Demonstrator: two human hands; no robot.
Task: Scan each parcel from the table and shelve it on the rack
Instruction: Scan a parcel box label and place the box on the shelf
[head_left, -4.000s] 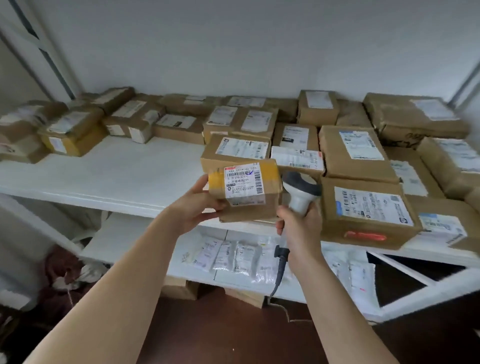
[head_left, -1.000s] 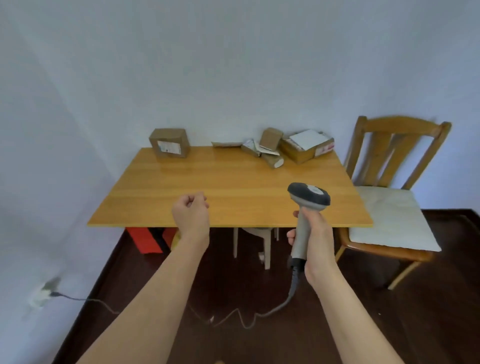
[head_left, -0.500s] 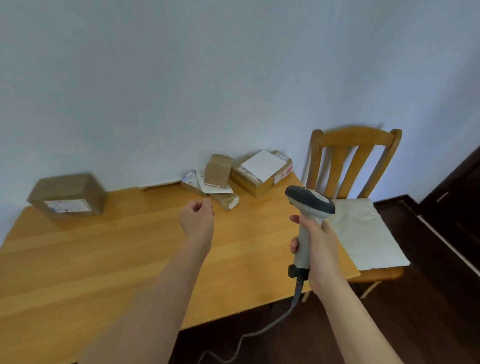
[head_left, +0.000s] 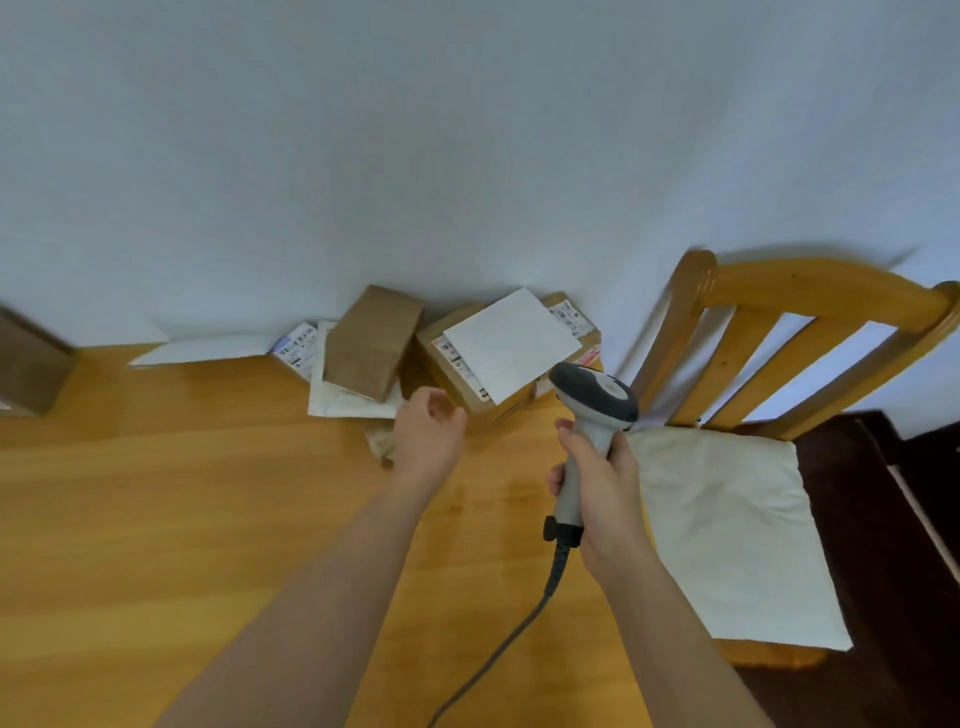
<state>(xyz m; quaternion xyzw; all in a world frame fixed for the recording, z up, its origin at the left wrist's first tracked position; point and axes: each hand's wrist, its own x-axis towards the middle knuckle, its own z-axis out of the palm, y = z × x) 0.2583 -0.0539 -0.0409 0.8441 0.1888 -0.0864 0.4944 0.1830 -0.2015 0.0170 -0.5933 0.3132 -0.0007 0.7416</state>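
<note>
Parcels sit bunched at the back of the smooth wooden table (head_left: 156, 519) against the wall: a brown cardboard box (head_left: 498, 384) topped with a white sheet, then a smaller kraft packet (head_left: 371, 343). Left hand (head_left: 428, 434) hovers by the box, fingers loosely spread, holding nothing. Right hand (head_left: 597, 488) wraps the grey plastic scanner (head_left: 592, 405).

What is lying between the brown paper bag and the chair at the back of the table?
In the head view, a cardboard box with a white sheet on top lies between the brown paper bag and the chair.
</note>
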